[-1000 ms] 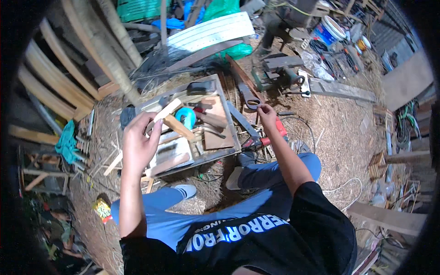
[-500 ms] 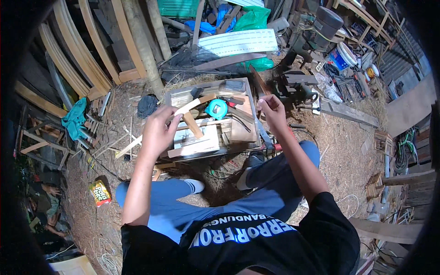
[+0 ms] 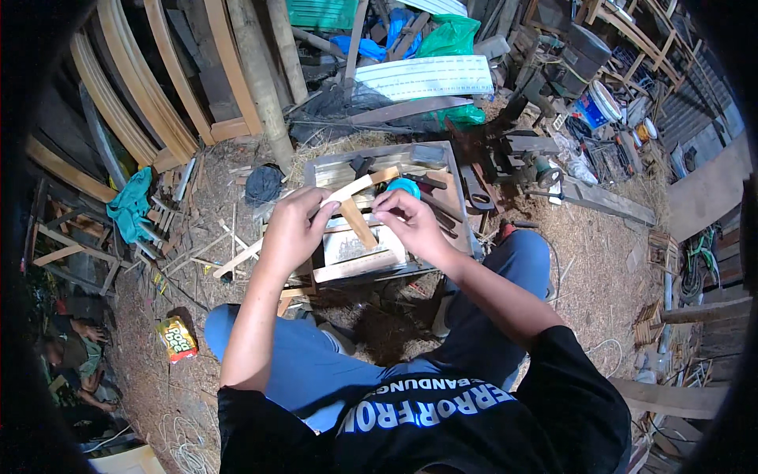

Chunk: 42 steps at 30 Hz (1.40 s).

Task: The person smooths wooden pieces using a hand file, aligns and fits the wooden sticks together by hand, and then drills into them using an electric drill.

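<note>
Wood piece (image 3: 361,224) pinched up over a crowded tray (image 3: 339,156)

The left hand (image 3: 298,225) has the piece by its left end, thumb below and fingers curled over it, closed just enough to grip. From where I stand it looks like two short lengths meeting in a rough T: one runs off to the far right, the other slants to the near right. I can't tell whether they are fixed together. Gripping only that end probably leaves the rest clear to see and reach; held above the clutter, the piece has room to turn.

The right hand (image 3: 410,229) is beside it, fingers bent and tips gathered close to the thumb near the slanting length. Whether those tips touch the wood, or pinch something small, I can't make out.

Both forearms reach up and inward from the near side, elbows wide, wrists bent so the fingers face each other. The knees are spread to either side of the tray's near edge, which likely keeps everything in it within easy reach.

A teal tape measure (image 3: 404,187) sits in the tray just beyond the right fingers, and a pale flat board (image 3: 341,247) lies at the near left, below the wood. A handsaw (image 3: 477,194) lies by the tray's right edge, presumably kept handy on that side.
</note>
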{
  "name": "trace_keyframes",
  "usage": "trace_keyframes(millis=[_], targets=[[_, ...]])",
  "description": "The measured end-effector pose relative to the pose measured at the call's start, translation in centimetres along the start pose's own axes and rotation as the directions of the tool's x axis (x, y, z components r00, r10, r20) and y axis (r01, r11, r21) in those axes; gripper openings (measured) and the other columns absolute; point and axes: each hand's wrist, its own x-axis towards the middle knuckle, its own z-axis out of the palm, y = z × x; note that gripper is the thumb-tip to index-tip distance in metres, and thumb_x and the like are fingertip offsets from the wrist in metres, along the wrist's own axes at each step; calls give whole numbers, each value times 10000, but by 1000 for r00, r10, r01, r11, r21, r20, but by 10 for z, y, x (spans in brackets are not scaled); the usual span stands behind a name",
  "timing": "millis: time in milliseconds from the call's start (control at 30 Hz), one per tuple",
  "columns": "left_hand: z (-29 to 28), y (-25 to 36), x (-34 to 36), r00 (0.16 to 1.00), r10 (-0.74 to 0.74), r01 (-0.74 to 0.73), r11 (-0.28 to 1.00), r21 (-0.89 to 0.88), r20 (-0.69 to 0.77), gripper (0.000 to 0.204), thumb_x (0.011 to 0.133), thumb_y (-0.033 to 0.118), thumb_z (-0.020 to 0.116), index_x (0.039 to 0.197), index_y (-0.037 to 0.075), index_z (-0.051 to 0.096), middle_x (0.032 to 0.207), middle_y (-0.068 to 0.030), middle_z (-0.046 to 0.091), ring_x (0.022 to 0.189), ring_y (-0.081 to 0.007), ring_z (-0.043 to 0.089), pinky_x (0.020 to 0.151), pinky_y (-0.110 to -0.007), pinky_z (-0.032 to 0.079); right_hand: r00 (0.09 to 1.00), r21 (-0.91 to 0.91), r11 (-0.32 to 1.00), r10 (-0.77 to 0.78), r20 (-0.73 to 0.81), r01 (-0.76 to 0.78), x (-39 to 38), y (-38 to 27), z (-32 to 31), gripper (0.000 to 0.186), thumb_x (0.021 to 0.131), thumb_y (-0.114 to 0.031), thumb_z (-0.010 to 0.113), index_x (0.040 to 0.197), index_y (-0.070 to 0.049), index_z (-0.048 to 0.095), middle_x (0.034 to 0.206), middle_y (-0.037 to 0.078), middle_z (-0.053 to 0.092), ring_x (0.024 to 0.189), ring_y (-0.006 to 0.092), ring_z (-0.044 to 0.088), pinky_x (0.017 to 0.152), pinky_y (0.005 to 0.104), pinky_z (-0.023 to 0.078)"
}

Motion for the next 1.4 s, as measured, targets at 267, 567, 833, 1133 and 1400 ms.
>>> trace_keyframes(millis=[267,567,833,1133,1400], targets=[[-9,8,-1,997,-29,28,999,21,74,222,971,120,736,1099,-61,738,977,-233,720,917,-450,700,812,-496,553,990,-111,986,-131,-53,124,10,-26,27,113,958,-24,776,974,2,668,1074,99,754,1008,184,716,922,329,555],[-5,6,-4,1000,-9,9,1000,-7,24,211,968,103,735,1108,-56,740,957,-230,703,888,-443,695,786,-488,549,996,-77,995,-67,-51,63,13,-21,32,89,957,7,782,979,3,696,1111,94,728,1054,129,692,968,301,554],[-5,6,-2,999,-18,18,1000,2,37,224,964,128,750,1095,-54,751,928,-217,702,864,-429,695,775,-483,545,999,-14,1000,24,-47,-25,15,-26,27,91,966,-43,786,981,3,710,1100,89,760,1015,130,720,915,302,580],[-4,12,0,997,-14,13,1000,15,72,234,972,139,746,1100,-57,750,944,-225,705,875,-431,697,783,-478,546,999,-88,995,34,-15,-35,12,-32,19,91,975,-30,785,982,14,705,1071,87,766,1001,104,712,916,288,576],[1,19,0,998,23,-25,999,39,51,223,975,131,740,1096,-56,750,953,-228,707,888,-436,699,787,-484,547,1000,-84,996,15,-14,-16,10,-36,16,78,974,-37,789,970,14,731,1027,61,756,973,100,708,891,284,573]])
